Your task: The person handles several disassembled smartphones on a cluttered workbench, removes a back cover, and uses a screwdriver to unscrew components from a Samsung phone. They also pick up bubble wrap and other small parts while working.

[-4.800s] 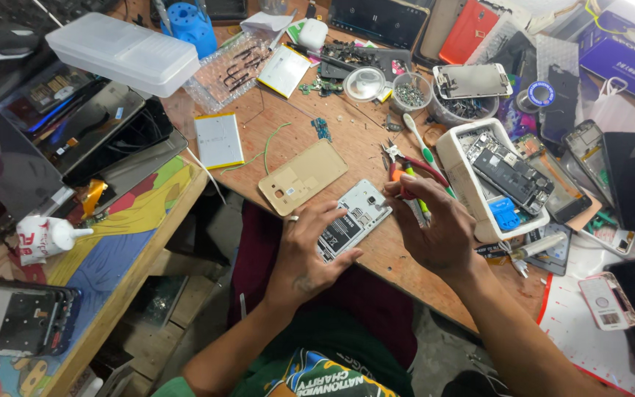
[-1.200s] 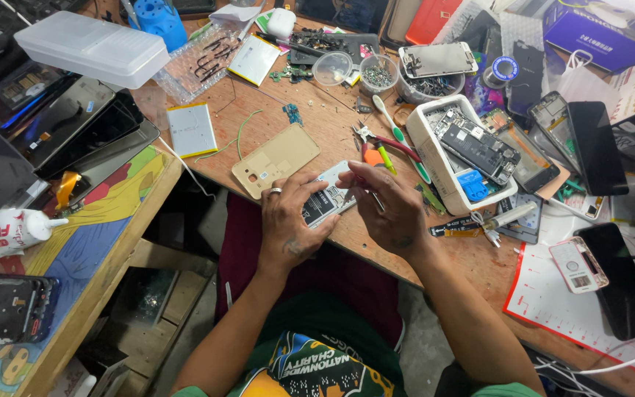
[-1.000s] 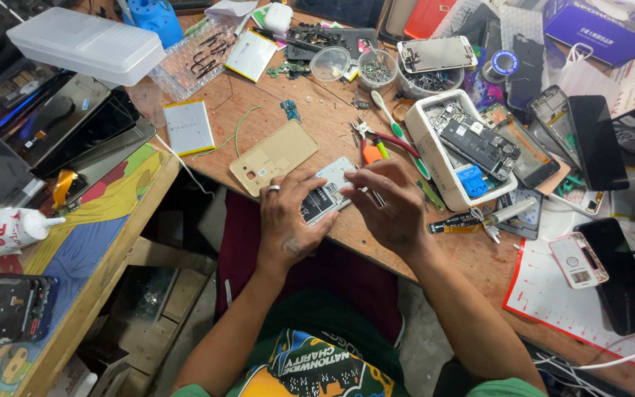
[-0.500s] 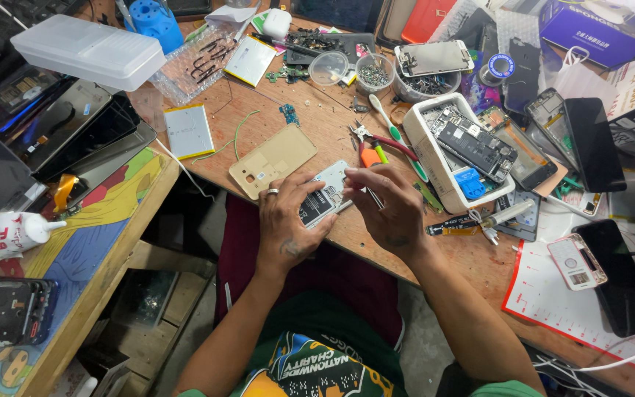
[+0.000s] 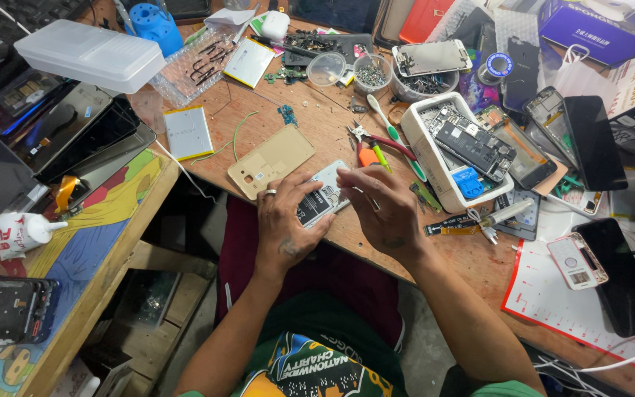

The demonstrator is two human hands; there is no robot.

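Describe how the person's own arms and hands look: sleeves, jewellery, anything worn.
Both arms are bare to above the elbow, with no sleeves in view. The left hand wears a silver ring on one finger. The right hand wears no ring, glove or watch. No bracelets show.

Left hand (image 5: 284, 224) pressing opened phone (image 5: 323, 202) on wooden bench (image 5: 317, 129); right hand (image 5: 380, 209) pinching above; gold back cover (image 5: 272, 160) beside.

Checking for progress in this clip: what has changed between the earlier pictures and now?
Little. The left hand still steadies the opened phone at the table edge; the right hand has closed in over its top end, fingertips pinched. The gold back cover, pliers and white tray stayed put.
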